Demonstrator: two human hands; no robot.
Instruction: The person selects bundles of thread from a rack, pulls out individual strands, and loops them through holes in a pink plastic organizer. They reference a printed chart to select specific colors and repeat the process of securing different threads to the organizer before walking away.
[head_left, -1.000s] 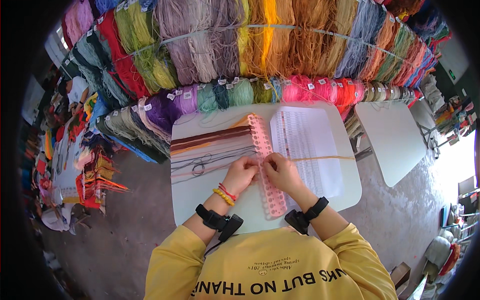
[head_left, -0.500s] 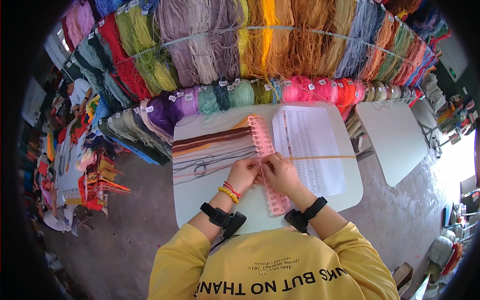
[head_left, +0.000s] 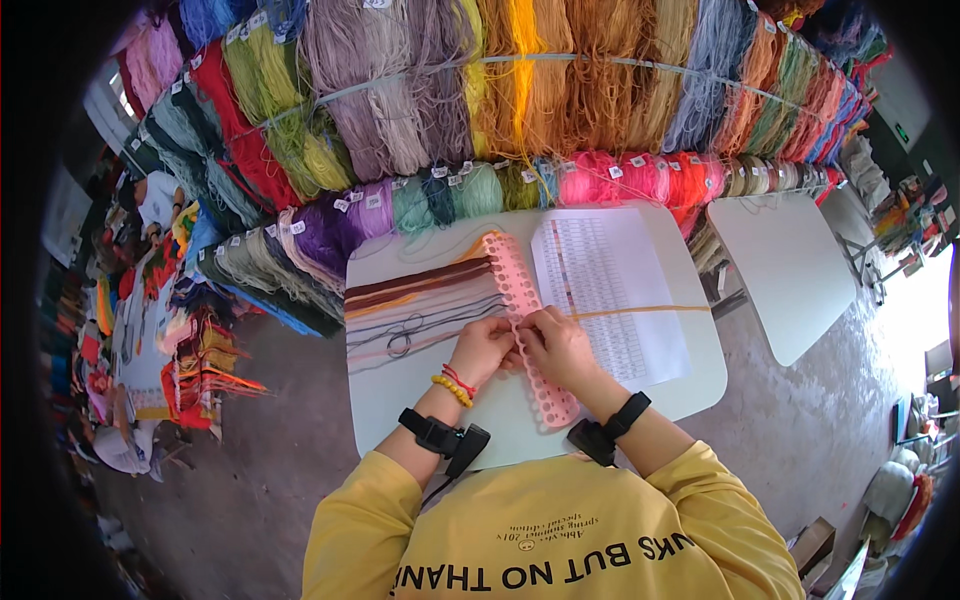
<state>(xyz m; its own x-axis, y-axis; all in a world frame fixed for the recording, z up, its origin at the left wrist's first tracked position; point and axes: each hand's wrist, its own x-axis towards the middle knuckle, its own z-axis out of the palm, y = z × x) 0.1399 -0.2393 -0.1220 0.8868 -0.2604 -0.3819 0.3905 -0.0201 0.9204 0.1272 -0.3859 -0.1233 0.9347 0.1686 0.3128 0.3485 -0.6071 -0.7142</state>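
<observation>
A long pink strip with holes along both edges [head_left: 512,275] slants down the middle of the white table. Both my hands meet over its lower half. The fingers of my left hand [head_left: 483,350] are pinched together at its left edge. My right hand [head_left: 560,348] lies across the strip, thumb and fingertips also pinched close to the left ones. What they grip is too small to make out. Brown threads [head_left: 425,280] run left from the strip's upper holes. Below them lie grey threads [head_left: 430,322], one with a loop, and pale pink strands.
Right of the strip, a printed sheet [head_left: 640,350] has an ochre strand [head_left: 650,309] across it. Behind the white table [head_left: 400,405] hang racks of coloured yarn skeins [head_left: 400,100]. Another white table [head_left: 790,270] stands at right. People work around a yarn-covered table [head_left: 145,340] at far left.
The view has shifted slightly. My hands stay at the same part of the strip, fingertips still pinched together, with only small finger movements.
</observation>
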